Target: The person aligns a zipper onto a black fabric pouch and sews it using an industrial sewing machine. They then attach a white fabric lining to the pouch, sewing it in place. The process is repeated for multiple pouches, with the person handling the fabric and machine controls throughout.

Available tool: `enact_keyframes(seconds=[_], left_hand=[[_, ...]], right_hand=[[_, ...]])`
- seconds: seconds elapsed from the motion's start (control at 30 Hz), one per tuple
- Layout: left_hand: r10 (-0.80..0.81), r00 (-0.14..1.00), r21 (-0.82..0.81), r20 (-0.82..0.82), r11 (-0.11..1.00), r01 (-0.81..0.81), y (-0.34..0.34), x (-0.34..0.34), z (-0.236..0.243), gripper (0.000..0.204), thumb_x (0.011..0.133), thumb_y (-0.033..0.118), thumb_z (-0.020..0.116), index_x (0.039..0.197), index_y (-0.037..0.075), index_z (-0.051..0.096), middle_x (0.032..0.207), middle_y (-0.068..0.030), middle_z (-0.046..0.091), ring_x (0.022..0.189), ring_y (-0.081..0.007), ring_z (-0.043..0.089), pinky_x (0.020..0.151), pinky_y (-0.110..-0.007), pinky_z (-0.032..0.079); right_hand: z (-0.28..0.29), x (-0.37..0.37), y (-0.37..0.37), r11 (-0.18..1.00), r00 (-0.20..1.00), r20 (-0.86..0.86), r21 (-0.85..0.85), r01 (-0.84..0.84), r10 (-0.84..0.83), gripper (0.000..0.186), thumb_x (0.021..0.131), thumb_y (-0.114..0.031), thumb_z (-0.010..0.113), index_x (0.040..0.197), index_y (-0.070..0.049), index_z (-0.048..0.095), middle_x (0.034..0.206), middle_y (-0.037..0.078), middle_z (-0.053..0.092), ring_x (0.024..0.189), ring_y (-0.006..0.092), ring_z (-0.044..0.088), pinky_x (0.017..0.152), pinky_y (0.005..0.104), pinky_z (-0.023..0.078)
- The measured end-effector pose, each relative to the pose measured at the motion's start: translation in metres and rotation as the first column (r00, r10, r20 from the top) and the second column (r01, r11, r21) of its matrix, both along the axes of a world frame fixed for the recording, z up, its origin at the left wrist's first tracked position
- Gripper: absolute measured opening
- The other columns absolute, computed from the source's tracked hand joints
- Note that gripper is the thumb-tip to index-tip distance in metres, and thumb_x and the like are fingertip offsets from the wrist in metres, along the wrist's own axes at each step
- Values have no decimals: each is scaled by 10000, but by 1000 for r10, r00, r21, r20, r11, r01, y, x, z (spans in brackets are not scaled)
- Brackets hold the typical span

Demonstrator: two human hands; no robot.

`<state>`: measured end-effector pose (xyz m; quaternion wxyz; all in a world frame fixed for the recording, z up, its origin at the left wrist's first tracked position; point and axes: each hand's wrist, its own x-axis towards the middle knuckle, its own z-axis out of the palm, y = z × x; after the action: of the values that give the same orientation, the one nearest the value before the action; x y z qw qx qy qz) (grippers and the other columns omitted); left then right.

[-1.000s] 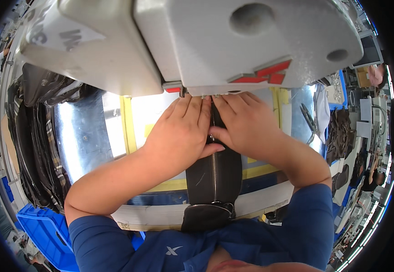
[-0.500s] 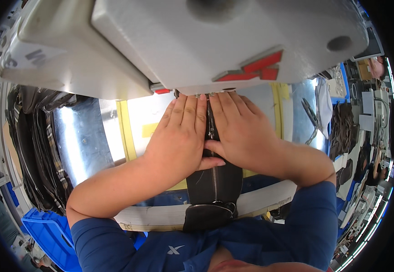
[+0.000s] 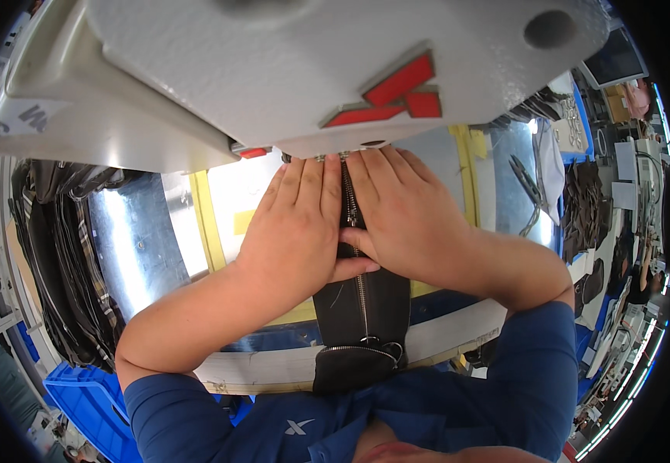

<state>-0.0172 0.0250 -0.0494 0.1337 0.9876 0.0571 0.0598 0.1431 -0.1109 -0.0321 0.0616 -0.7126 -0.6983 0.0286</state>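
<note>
A long black fabric piece [image 3: 331, 312] with a metal zipper [image 3: 362, 297] down its middle runs from my body to beneath the grey head of what looks like a sewing machine [image 3: 273, 85]. My left hand [image 3: 292, 220] lies flat on its left side, fingers stretched forward. To the right of the zipper, my right hand [image 3: 404, 208] presses flat in the same way. Both thumbs reach over the zipper toward the middle. The fingertips are close under the machine head, which hides the needle area. The piece's near end has a curved zipper [image 3: 354, 349] and a ring.
Dark fabric pieces [image 3: 61, 270] are piled at the left, above a blue bin [image 3: 92, 405]. A dark hand tool like snips [image 3: 526, 184] lies on the right of the table. Further right hang brown pieces [image 3: 582, 201]. Yellow tape strips [image 3: 205, 220] mark the work surface.
The machine head appears further left and higher, as the view has shifted. Both hands, still flat, appear slightly further left and forward along with the fabric.
</note>
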Motion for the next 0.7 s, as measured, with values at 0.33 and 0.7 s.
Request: enact_keyframes(seconds=[0.33, 0.7], left_hand=[[-1, 999, -15, 36, 1000, 1, 6, 6, 6, 1185, 669, 665, 877, 1433, -174, 538, 1373, -303, 628, 1303, -426, 609, 1148, -478, 479], [-15, 996, 5, 86, 1000, 15, 9, 8, 4, 1156, 633, 635, 881, 1394, -182, 584, 1328, -278, 656, 1291, -410, 614, 1138, -458, 487]], right_hand=[[3, 5, 2, 999, 999, -9, 35, -38, 39, 878, 870, -514, 769, 1399, 162, 584, 1389, 336, 619, 1317, 436, 605, 1102, 477, 490], [0, 4, 3, 998, 1000, 18, 52, -20, 19, 871, 856, -502, 780, 1395, 156, 588, 1376, 322, 627, 1313, 415, 611, 1074, 459, 501]])
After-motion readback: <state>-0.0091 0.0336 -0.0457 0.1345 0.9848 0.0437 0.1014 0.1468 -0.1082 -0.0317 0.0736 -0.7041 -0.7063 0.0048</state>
